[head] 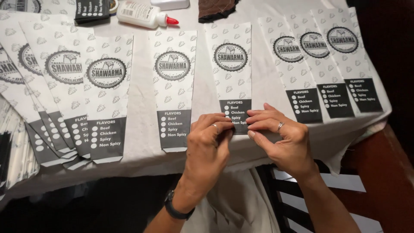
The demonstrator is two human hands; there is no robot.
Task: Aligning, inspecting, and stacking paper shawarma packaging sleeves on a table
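Observation:
Both hands meet at the near end of a long white paper sleeve (232, 64) with a round black emblem and a dark grey band at its bottom. My left hand (211, 144) presses its fingertips on the sleeve's bottom edge. My right hand (280, 140) pinches the same edge from the right, fingers flat on the dark band. Each hand wears a ring, and the left wrist a dark watch. Identical sleeves lie flat alongside, one (174, 86) just left of it.
Overlapping sleeves fan out at the left (64, 86) and three more lie at the right (319, 64), all on a white cloth (142, 108). A white glue bottle with a red cap (144, 14) lies at the back. A dark chair (302, 194) stands under the table's edge.

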